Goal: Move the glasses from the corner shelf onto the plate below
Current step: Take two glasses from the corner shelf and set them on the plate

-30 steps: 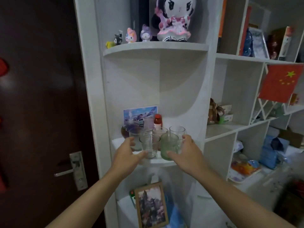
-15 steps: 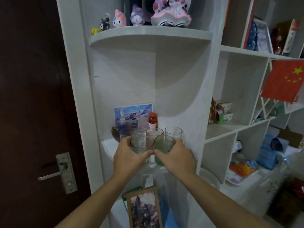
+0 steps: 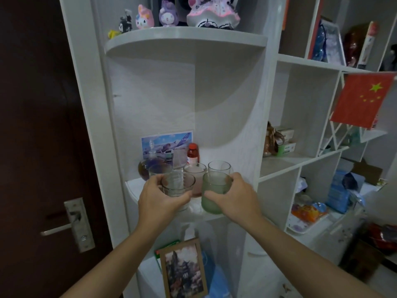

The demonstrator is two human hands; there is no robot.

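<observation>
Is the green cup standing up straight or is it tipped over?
Standing up. The green cup has its open rim on top and its sides run straight down, with the right hand wrapped around it on the corner shelf.

2 bare forearms; left hand (image 3: pixel 160 200), right hand (image 3: pixel 234 197) ungloved, no sleeves.

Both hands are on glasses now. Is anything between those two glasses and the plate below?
The plate is not visible. Below the shelf edge, a framed picture stands under the clear glass in the left hand and the green glass in the right hand.
</observation>
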